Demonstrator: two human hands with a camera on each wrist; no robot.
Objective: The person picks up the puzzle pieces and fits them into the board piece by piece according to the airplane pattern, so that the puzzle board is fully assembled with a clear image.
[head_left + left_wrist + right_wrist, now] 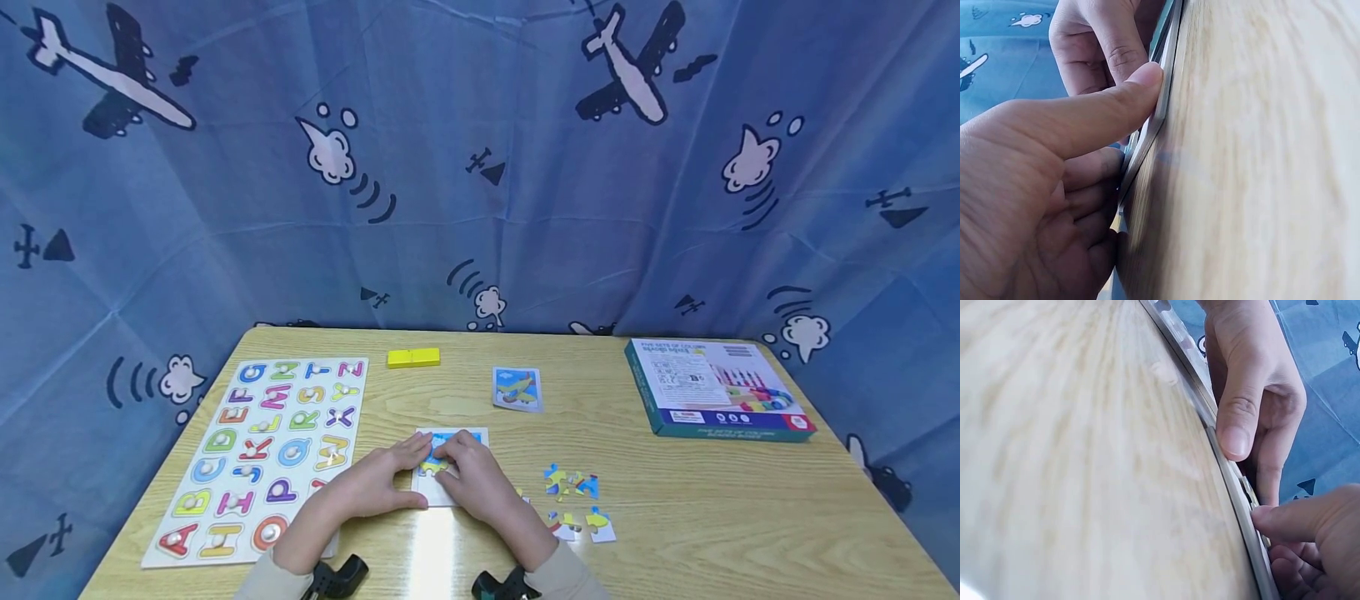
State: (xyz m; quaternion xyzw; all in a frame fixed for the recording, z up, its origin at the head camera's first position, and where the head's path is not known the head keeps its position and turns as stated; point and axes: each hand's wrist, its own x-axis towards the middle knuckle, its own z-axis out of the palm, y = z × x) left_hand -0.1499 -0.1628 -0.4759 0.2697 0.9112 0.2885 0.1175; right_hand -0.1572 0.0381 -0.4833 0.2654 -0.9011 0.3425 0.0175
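Observation:
In the head view a small puzzle board (441,495) with a white frame lies flat on the table, partly filled with blue and yellow pieces. My left hand (378,479) rests at its left side, fingers stretched over the upper left part. The left thumb (1138,84) touches the board's near edge. My right hand (477,479) is bent over the board's middle, thumb and fingers curled at a jigsaw piece (432,467), which they partly hide. Loose jigsaw pieces (598,522) lie to the right of the right hand.
A white alphabet board (300,392) with knobbed letters lies at the left. Behind the hands are a yellow block (413,357) and a picture card (517,389) of a yellow plane. A flat game box (720,389) lies at the back right, before a blue curtain (450,167).

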